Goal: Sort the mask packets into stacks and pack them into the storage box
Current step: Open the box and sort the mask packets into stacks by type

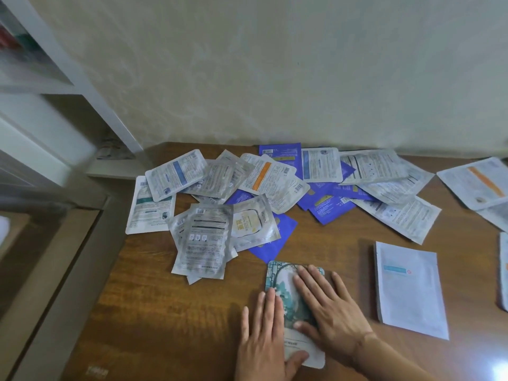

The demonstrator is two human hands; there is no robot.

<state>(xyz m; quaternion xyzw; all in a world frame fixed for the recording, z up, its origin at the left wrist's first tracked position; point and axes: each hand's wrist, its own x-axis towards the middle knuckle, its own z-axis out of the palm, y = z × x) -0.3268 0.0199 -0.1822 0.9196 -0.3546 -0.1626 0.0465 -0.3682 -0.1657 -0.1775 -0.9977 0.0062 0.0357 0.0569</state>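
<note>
Teal packet (286,295) lengthwise away from viewer

A loose heap of silver and blue mask packets (264,188) sprawled across the frame's middle, a teal illustrated packet (286,295) lay flat at lower centre, and a pale silver stack (409,290) at lower right.

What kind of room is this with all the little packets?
Probably a room in someone's home. A wooden table stands against a pale papered wall, with a white shelf unit beside it. Loose mask packets lie scattered on the table, as in household sorting, not a shop.
</note>
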